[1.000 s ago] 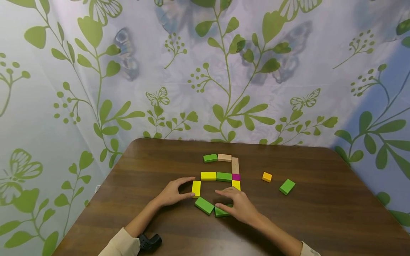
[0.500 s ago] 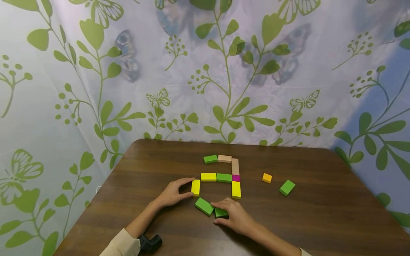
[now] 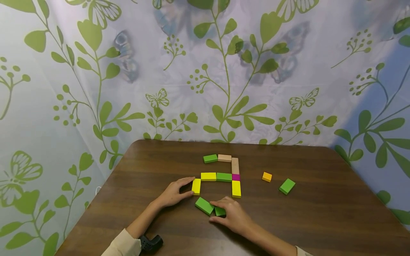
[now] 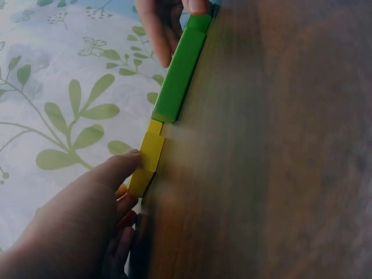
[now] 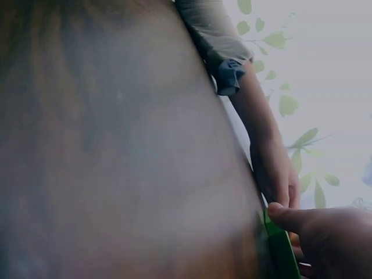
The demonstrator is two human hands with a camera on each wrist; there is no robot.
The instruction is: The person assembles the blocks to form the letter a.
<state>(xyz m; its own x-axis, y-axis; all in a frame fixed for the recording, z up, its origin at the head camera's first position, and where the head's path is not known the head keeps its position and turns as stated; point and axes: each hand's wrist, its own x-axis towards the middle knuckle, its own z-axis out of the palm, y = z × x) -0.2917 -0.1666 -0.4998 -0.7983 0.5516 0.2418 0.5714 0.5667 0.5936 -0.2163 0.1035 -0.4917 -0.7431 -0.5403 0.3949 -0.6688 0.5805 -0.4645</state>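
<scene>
My left hand (image 3: 174, 192) pinches a yellow block (image 3: 196, 187) lying at the left of a figure laid out in blocks. In the left wrist view, the thumb rests on that yellow block (image 4: 145, 160) and fingers reach round its other side. My right hand (image 3: 234, 214) holds a green block (image 3: 220, 211) between thumb and fingers at the bottom of the figure, covering its right part. Its left end comes right up to another green block (image 3: 204, 206), which lies slanted. The right wrist view shows the thumb on top of the green block (image 5: 282, 250).
Above lie a yellow block (image 3: 208, 176), a green block (image 3: 224, 177), a magenta block (image 3: 235, 177) and a second yellow block (image 3: 236, 189). Two tan blocks and a green one curve round the top. An orange block (image 3: 267, 177) and a green block (image 3: 287, 186) lie apart on the right.
My right hand has come down and left from beside the right-hand yellow block, uncovering it, and now grips the bottom green block. The left hand stays at its yellow block, which has shifted slightly.
</scene>
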